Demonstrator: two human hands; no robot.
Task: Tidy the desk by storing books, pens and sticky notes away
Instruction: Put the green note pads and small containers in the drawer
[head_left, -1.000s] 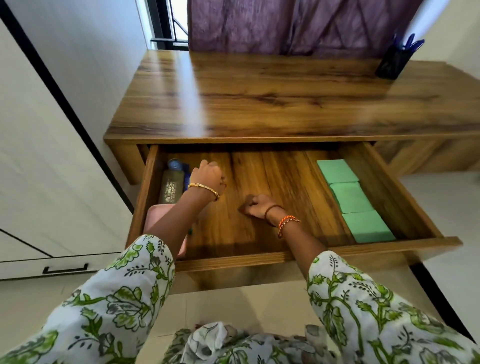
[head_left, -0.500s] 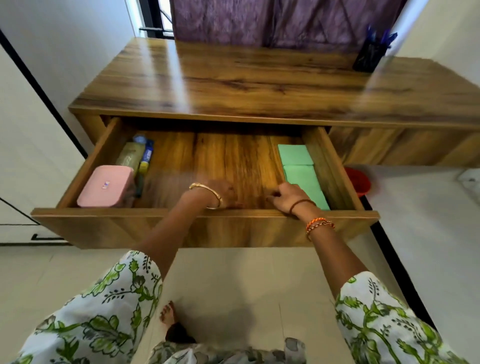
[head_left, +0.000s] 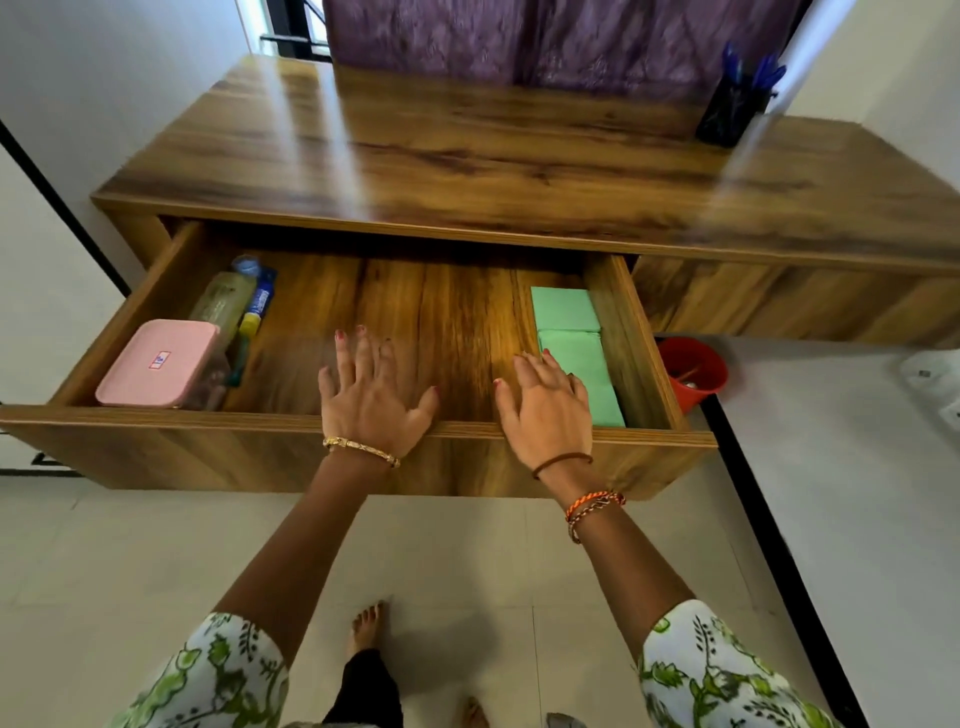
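Note:
The wooden desk's drawer (head_left: 311, 452) stands pulled out. Green sticky-note pads (head_left: 569, 327) lie in a row along its right wall. My left hand (head_left: 371, 392) is spread flat, palm down, over the drawer's front edge near the middle. My right hand (head_left: 545, 402) is spread the same way just to its right, fingertips close to the green pads. Neither hand holds anything. A dark pen holder (head_left: 730, 111) with blue pens stands on the desktop (head_left: 467, 150) at the back right.
At the drawer's left end lie a pink lidded box (head_left: 158, 361), a pale bottle (head_left: 223, 304) and a blue and yellow tube (head_left: 257, 306). A red bucket (head_left: 691, 369) sits on the floor right of the drawer. Purple curtain hangs behind the desk. My bare foot shows below.
Both hands came back from inside the drawer to its front edge and opened flat. The view pulled back, so the drawer front and the floor now show.

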